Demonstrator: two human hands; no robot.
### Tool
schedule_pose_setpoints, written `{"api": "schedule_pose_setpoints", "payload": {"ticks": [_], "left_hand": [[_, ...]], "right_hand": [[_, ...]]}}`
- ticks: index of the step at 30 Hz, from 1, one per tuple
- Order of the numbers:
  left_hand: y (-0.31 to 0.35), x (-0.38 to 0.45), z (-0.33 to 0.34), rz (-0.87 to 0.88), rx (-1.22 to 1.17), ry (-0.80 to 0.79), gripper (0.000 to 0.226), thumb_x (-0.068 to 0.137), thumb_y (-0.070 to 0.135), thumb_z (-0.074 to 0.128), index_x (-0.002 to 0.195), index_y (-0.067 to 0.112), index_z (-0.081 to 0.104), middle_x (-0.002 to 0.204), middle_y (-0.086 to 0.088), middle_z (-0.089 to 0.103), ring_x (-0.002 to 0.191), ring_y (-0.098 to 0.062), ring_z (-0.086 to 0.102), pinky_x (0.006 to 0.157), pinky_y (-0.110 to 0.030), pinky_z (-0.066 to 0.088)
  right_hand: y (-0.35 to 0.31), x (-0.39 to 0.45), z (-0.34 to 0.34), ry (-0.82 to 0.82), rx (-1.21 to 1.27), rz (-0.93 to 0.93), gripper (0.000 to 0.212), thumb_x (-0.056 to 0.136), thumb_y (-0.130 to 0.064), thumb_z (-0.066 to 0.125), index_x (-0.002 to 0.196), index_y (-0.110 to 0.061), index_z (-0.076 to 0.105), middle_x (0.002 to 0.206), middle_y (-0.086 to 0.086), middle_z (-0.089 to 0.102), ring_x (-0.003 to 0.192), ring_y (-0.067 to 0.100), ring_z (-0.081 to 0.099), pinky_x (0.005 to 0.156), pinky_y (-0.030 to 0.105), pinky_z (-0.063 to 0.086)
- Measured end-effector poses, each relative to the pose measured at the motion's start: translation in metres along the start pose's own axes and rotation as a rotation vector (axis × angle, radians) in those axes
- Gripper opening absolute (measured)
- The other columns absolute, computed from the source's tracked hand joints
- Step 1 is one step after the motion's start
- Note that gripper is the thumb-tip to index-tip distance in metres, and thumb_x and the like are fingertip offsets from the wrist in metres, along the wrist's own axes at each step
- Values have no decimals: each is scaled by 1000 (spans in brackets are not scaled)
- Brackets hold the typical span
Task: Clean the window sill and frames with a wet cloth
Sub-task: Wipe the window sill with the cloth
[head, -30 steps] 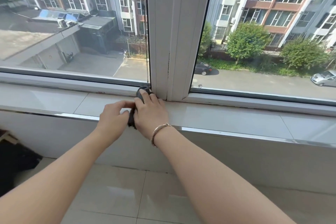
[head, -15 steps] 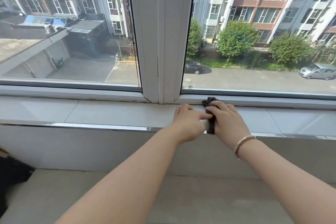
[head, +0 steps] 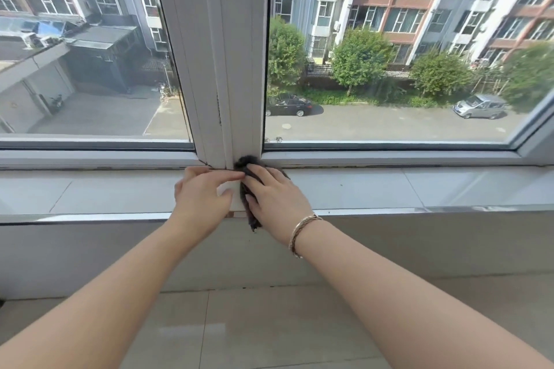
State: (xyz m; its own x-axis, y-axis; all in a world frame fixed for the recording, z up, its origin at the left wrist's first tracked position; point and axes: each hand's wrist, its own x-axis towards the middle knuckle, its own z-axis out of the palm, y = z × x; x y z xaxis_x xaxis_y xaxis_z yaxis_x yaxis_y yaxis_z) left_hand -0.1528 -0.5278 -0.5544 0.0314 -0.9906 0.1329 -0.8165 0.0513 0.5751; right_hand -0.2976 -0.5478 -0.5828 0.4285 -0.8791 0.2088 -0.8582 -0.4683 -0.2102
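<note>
Two bare forearms reach forward over a pale tiled floor point(head: 260, 326) toward the window. On the right wrist sits a thin gold bracelet point(head: 299, 232). The right hand point(head: 277, 198) lies over a dark cloth point(head: 250, 189), fingers extended and spread on top of it, pressing it down rather than curling round it; the cloth's tail hangs past the front edge of the window sill point(head: 374, 189) just below the heel of that hand, and its bunched far end pokes out beyond the fingertips. The left hand point(head: 202, 192) rests on the sill just left of the right one, fingers fairly straight and pointing right, the index finger reaching across to touch the cloth beside the right fingertips; whether it pinches the fabric I cannot tell. Directly beyond both hands stands the white central frame post point(head: 221, 54), and the cloth's bunched end meets its foot, where the lower frame rail point(head: 389, 156) runs off to the right. Farther off, through the glass, a black car point(head: 287, 105) and a silver van point(head: 479, 106) stand on a street before trees and apartment blocks.
</note>
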Motion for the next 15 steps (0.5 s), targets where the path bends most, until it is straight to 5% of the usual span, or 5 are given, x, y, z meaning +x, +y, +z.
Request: {"api": "schedule_pose_setpoints", "payload": {"ticks": [5,9,15], "left_hand": [[55,8,53,101,-135,-181,40,92,23,50,124,49,53,118,13,56,122,-11,30,101,-22,15],[107,10,94,162,-114,-227,40,95,24,44,126,47,52,124,3,38,129,-14,23,95,-20,9],[119,35,77,106,-154,-145,53,89,8,35,123,44,55,123,-2,38,125,-20,26,91,-19,15]], "right_hand": [[74,-41,-30,-8,-64,100,42,97,-19,33,136,-16,47,147,2,38,133,27,37,110,34,33],[143,-80,-58,-95,-125,282,53,97,-13,40,146,-27,26,155,-8,15,141,18,17,114,25,18],[155,-87,-61,19,-56,453,57,87,-1,48,141,-19,38,152,-4,25,136,25,25,113,32,25]]}}
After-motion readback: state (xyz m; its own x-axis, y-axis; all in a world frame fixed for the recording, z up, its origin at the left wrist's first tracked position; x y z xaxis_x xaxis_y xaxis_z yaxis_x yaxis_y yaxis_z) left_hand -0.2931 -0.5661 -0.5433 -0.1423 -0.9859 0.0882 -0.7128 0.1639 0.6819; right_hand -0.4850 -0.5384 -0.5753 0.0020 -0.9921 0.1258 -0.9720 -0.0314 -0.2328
